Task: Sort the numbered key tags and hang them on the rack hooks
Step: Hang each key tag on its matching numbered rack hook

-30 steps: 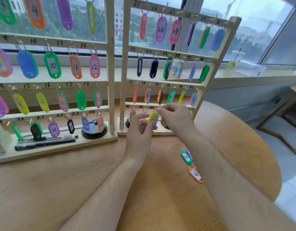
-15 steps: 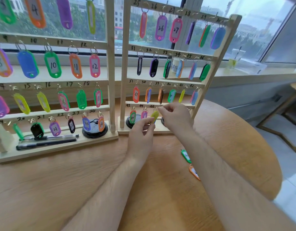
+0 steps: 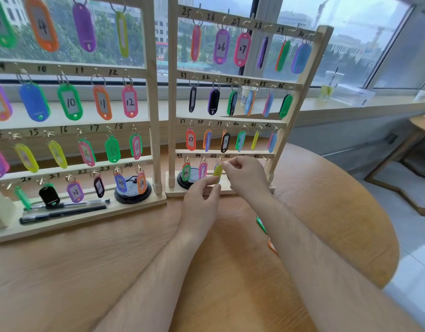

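Now both hands are meeting at the right rack's (image 3: 230, 153) bottom rail. The left hand (image 3: 199, 202) fingers are pinching the yellow tag (image 3: 217, 171) below, and the right hand (image 3: 247, 178) fingers are pinching its ring near mark 45. At 9 o'clock, a black lid (image 3: 194, 178) is crowding them. At 5 o'clock, the right forearm is half hiding a green tag (image 3: 261, 222) and an orange tag (image 3: 271, 246) on the tabletop (image 3: 111, 259).

Both forearms extend forward and converge. Left hand (image 3: 201, 200) pinches the yellow tag (image 3: 217, 170) at its lower end; right hand (image 3: 246, 176) pinches its top, fingers curled.
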